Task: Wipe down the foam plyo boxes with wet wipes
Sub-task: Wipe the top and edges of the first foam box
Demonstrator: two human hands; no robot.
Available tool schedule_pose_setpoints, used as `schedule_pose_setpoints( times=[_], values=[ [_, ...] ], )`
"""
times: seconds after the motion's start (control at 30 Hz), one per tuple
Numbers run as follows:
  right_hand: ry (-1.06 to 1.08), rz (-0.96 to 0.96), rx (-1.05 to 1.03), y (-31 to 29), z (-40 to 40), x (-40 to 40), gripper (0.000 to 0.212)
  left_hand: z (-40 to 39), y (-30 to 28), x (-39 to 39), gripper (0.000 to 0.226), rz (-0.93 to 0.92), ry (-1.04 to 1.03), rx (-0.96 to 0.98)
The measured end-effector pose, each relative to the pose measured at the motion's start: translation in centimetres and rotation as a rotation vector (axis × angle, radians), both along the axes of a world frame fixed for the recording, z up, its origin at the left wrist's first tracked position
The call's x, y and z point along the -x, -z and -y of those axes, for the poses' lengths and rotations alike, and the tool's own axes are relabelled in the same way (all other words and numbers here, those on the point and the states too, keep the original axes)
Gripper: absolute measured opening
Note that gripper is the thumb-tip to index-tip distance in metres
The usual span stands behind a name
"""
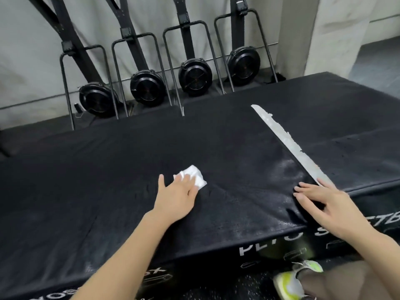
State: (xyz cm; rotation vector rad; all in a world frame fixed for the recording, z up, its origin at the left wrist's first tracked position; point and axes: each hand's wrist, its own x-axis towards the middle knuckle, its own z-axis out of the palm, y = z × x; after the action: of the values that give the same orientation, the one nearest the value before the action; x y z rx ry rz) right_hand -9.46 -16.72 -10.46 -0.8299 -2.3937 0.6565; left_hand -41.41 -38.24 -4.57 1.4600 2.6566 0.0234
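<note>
A wide black foam plyo box [129,169] fills the middle of the view, its top shiny with wet streaks near the right end. My left hand [176,197] lies flat on that top and presses a folded white wet wipe [193,176] under its fingertips. My right hand [324,202] rests with straight fingers on the box's right front corner, beside the seam. A second black plyo box [346,131] butts against it on the right, with a strip of worn silver tape [290,144] along the seam.
Several black ski-type machines with round fan housings [194,77] and metal frames stand against the grey wall behind the boxes. My foot in a white and neon-yellow shoe [290,280] stands on the speckled floor by the box's front face.
</note>
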Motion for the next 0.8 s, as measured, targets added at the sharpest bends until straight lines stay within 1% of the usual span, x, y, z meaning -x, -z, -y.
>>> schedule_pose_setpoints(
  times=[0.03,0.1,0.17,0.23,0.27,0.37,0.47,0.5,0.57,0.6,0.63,0.7,0.77,0.8],
  values=[
    [0.014,0.019,-0.001,-0.4,0.4,0.3,0.040,-0.6,0.2,-1.5,0.045,-0.022,0.066,-0.011],
    [0.072,0.057,0.014,-1.2,1.2,0.9,0.047,-2.1,1.2,-5.4,0.047,-0.037,0.273,-0.047],
    [0.108,0.110,0.051,-2.0,2.1,1.1,0.055,-3.1,2.4,-9.2,0.046,0.012,0.472,-0.073],
    [0.080,0.159,0.052,-1.9,2.6,1.0,0.072,-2.9,3.4,-11.2,0.044,0.045,0.558,-0.110],
    [0.068,0.193,0.058,-1.9,2.7,0.9,0.076,-2.5,3.7,-11.3,0.043,0.039,0.557,-0.128],
    [0.067,0.275,0.015,-1.6,2.8,0.6,0.069,-0.2,3.5,-8.7,0.044,-0.027,0.442,-0.209],
    [0.098,0.323,-0.064,-1.9,4.2,0.9,0.060,2.1,2.9,-5.1,0.046,-0.055,0.266,-0.200],
    [0.089,0.305,-0.091,-1.7,4.9,1.3,0.055,2.5,2.8,-4.4,0.045,-0.039,0.237,-0.187],
    [0.047,0.221,-0.112,-1.8,7.0,2.5,0.035,2.8,2.8,-4.1,0.039,0.009,0.201,-0.202],
    [0.029,0.159,-0.079,-2.3,8.4,3.4,0.026,2.8,2.7,-4.2,0.035,0.022,0.177,-0.246],
    [0.016,0.089,-0.019,-2.9,9.8,4.2,0.022,2.7,2.6,-4.6,0.031,0.041,0.145,-0.311],
    [0.014,-0.024,0.126,-4.3,12.4,5.7,0.028,2.5,1.8,-5.6,0.031,0.168,0.061,-0.484],
    [0.016,-0.123,0.336,-5.6,14.1,7.0,0.031,2.4,0.3,-6.8,0.038,0.448,-0.048,-0.692],
    [0.027,-0.162,0.445,-6.1,14.7,7.6,0.031,2.5,-0.6,-7.6,0.037,0.589,-0.091,-0.785]
  ],
)
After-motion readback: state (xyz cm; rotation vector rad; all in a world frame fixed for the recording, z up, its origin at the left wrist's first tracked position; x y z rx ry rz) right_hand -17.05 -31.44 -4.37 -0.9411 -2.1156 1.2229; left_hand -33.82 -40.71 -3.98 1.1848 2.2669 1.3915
